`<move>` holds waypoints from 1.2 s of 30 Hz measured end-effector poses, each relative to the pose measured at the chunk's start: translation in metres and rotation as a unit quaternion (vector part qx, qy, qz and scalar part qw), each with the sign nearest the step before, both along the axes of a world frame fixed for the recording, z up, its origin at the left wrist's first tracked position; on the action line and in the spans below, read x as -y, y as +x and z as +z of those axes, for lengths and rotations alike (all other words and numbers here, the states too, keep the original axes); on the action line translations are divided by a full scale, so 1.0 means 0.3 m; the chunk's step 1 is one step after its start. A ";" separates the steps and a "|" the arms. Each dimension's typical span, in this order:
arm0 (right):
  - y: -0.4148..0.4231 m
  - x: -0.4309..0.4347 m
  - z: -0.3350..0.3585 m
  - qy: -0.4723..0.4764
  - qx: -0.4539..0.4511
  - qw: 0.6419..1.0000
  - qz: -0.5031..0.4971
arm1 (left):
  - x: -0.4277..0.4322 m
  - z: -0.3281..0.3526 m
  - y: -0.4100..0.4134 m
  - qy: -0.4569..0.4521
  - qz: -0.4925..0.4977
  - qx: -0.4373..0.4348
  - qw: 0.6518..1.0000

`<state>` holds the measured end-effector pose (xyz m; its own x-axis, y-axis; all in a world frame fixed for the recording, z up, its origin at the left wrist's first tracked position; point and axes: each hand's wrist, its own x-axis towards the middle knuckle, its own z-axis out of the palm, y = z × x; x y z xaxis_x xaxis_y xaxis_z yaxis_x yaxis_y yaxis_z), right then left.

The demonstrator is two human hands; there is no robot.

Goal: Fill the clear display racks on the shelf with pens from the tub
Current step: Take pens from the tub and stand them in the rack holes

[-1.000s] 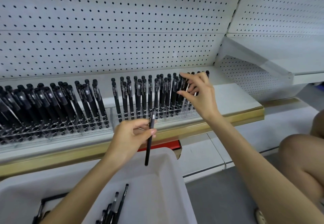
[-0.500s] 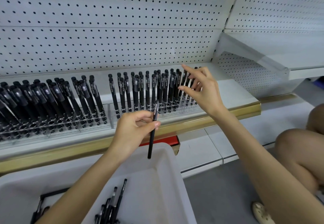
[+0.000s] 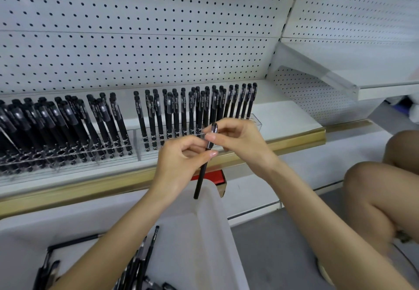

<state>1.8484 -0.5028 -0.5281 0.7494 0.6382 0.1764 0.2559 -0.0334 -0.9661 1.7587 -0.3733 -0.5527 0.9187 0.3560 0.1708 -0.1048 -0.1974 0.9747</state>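
Left hand: I see my left hand point(image 3: 181, 161) gripping a black pen point(image 3: 200, 177) at the middle, thumb and curled fingers on the barrel.
Right hand: my right hand point(image 3: 241, 141) pinches the capped top end of the same pen.
Black pen: nearly upright, its lower end over the far right corner of the white tub point(image 3: 218, 212).
Tub pens: loose pens point(image 3: 145, 259) lie at the near side of the tub.
Right rack: the clear rack point(image 3: 257, 123) stands near the shelf point(image 3: 285, 117) front edge, holding upright pens.
Left rack: a second rack point(image 3: 68, 161) just beside it, crowded with leaning pens.
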 end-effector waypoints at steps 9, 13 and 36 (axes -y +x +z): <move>-0.005 0.028 0.020 0.038 -0.014 0.999 -0.037 | 0.002 -0.028 -0.027 -0.063 -0.037 -0.020 0.997; -0.001 0.042 0.013 0.029 -0.019 0.999 -0.036 | 0.018 -0.020 -0.011 -0.056 -0.042 -0.037 0.997; 0.283 0.054 -0.043 -0.056 0.358 0.910 -0.200 | -0.125 -0.095 0.049 0.663 0.020 -0.019 0.748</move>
